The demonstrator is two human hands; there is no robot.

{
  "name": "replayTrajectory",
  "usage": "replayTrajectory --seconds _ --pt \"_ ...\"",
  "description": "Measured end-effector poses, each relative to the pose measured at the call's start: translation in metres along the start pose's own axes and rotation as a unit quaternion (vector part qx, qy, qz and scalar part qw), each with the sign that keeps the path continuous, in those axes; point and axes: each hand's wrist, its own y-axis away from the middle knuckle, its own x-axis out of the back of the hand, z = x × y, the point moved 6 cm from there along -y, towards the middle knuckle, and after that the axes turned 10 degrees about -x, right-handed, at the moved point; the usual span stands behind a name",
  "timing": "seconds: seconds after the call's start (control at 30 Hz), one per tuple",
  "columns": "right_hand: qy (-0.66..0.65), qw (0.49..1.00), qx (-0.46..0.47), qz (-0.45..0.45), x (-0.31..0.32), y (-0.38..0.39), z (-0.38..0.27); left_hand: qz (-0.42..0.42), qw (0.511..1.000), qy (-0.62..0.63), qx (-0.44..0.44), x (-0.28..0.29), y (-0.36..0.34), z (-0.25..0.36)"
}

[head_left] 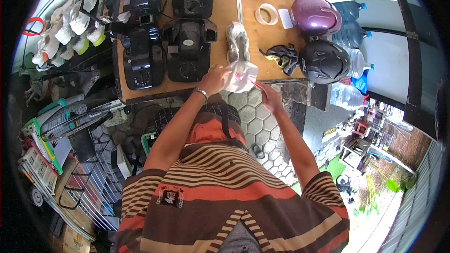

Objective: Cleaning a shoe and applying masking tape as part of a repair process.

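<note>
Wooden table, white shoe toward its near edge

Black machines stand left, helmets right; your left hand pinches a white piece at the shoe's near end; your right hand grips a slim red object beside it.

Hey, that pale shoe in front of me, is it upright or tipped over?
Upright, it seems: the pale shoe has its opening facing up toward the camera, though white material covers its near end.

Daylight is bright; ground at lower right washes out white. Glare marks the purple helmet. Fisheye distortion bends edges; corners are black.
</note>
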Motion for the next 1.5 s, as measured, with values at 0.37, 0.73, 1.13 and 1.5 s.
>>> replayTrajectory --seconds 0.37,0.73,1.13,1.5 --pt "0.021 0.998 0.059 -0.03 0.015 -0.013 -0.019 0.031 0.999 -0.007 -0.011 0.01 -0.016 -0.008" --pt "0.107 0.987 0.112 -0.038 0.015 0.005 -0.014 0.04 0.999 -0.02 -0.029 0.004 -0.007 -0.003" --pt "0.196 0.97 0.142 -0.035 0.023 0.003 -0.011 0.15 0.988 0.0 -0.026 0.028 -0.008 -0.006" --pt "0.162 0.972 0.17 -0.022 0.026 -0.003 -0.017 0.186 0.981 0.059 -0.002 0.025 -0.021 -0.009"
